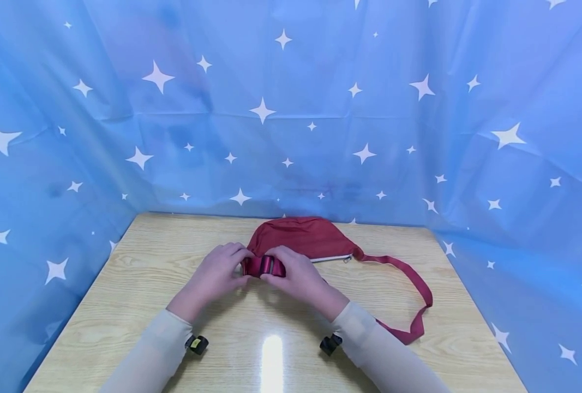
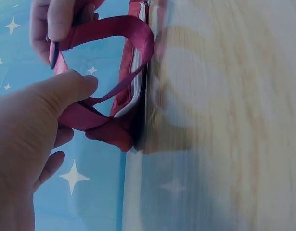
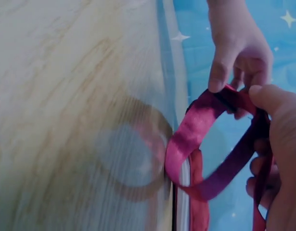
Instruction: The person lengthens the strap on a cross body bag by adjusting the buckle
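A dark red waist bag (image 1: 300, 236) with a white zipper lies flat near the back of the table. My left hand (image 1: 220, 268) pinches its red strap (image 2: 83, 117) between thumb and fingers, close to the bag's left end. Just to the right, my right hand (image 1: 298, 273) grips the same strap beside a black slider buckle (image 1: 267, 265). Between the two hands the webbing hangs in a loop (image 3: 179, 154), seen in both wrist views. The rest of the strap (image 1: 420, 286) curves over the table on the right, partly hidden by the right forearm.
The pale wood table (image 1: 138, 305) ends at a blue curtain (image 1: 291, 136) with white stars, which stands behind it and on both sides. A small zipper pull (image 1: 347, 258) hangs at the bag's right end. Black wrist cameras (image 1: 197, 344) sit at both cuffs.
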A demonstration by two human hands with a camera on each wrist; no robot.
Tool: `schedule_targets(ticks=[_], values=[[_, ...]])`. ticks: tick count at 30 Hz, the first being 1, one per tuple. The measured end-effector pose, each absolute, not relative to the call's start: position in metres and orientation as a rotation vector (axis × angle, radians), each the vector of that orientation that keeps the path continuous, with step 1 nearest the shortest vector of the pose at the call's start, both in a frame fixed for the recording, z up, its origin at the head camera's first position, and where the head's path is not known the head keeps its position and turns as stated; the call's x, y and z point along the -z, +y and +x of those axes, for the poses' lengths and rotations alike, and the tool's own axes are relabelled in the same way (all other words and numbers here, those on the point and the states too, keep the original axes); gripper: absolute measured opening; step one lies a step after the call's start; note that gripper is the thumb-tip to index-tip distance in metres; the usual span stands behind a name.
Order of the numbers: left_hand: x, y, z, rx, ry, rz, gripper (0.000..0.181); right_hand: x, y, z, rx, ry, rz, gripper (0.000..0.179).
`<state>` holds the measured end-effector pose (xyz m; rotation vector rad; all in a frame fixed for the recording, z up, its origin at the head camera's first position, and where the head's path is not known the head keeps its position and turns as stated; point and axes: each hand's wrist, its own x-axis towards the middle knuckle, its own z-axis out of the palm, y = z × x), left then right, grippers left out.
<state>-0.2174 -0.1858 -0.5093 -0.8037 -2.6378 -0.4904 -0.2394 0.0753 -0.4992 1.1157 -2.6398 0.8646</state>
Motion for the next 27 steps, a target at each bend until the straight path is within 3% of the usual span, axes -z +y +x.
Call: schedule_targets(ticks=[14, 27], values=[[0.510, -0.238, -0.226, 0.461, -2.704, -0.783, 0.052, 0.510, 0.099, -0.245, -0.861, -2.780, 0.974, 0.039], [0.514, -0.245, -0.234, 0.450, -2.786, -0.774, 0.051, 0.520, 0.097, -0.253, -0.718, -2.853, 0.986, 0.037]])
